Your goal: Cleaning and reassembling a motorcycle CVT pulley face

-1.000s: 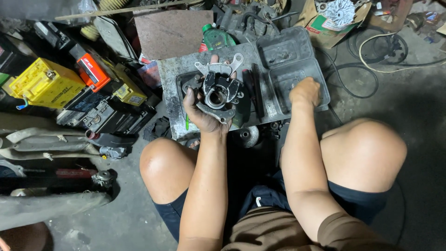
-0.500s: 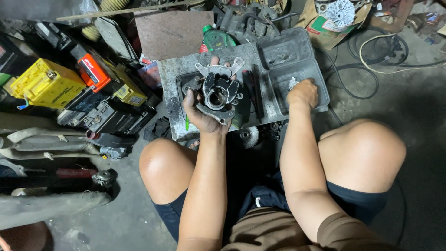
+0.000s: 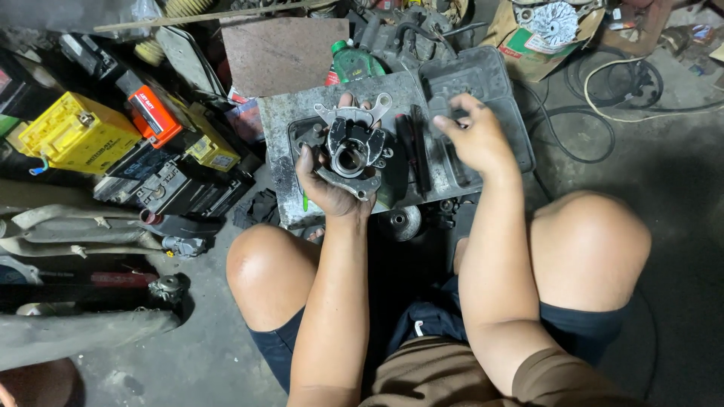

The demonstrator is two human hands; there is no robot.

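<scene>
Batteries, yellow battery [image 3: 75,136] foremost, unmoved at far left | left hand [image 3: 332,181] still cups metal housing [image 3: 351,147] over grey tray [image 3: 286,143], fingers wrapped round its rim, grip unchanged | right hand [image 3: 475,139] has lifted off tray's far end and moved inward, fingers loosely curled, holding nothing visible, now near housing.
</scene>
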